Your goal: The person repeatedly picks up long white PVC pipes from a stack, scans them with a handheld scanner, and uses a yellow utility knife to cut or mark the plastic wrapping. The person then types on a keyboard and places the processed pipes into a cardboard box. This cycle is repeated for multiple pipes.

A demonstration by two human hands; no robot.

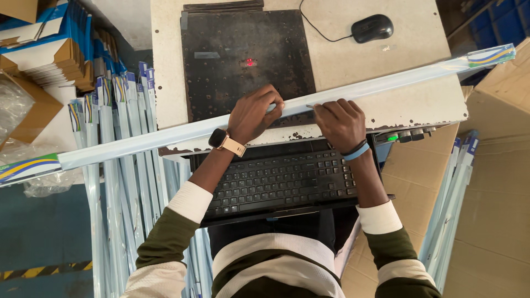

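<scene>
A long, slim pale-blue box (386, 84) lies slantwise across the white work table (342, 55), from lower left to upper right, with coloured stripes at both ends. My left hand (253, 114) grips it near its middle, a watch on that wrist. My right hand (340, 123), with a blue wristband, holds the box just to the right, fingertips pressed on its edge. Beyond the hands, a dark square plate (243, 60) on the table shows a small red light dot (249, 62). A black keyboard (281, 179) sits under my forearms.
A black mouse (372, 27) with its cable lies at the table's far right. Several more slim pale-blue boxes (118, 165) stand stacked at the left, others at the right (452, 209). Cardboard cartons (497, 182) fill the right side; flat cardboard and plastic wrap lie at the left.
</scene>
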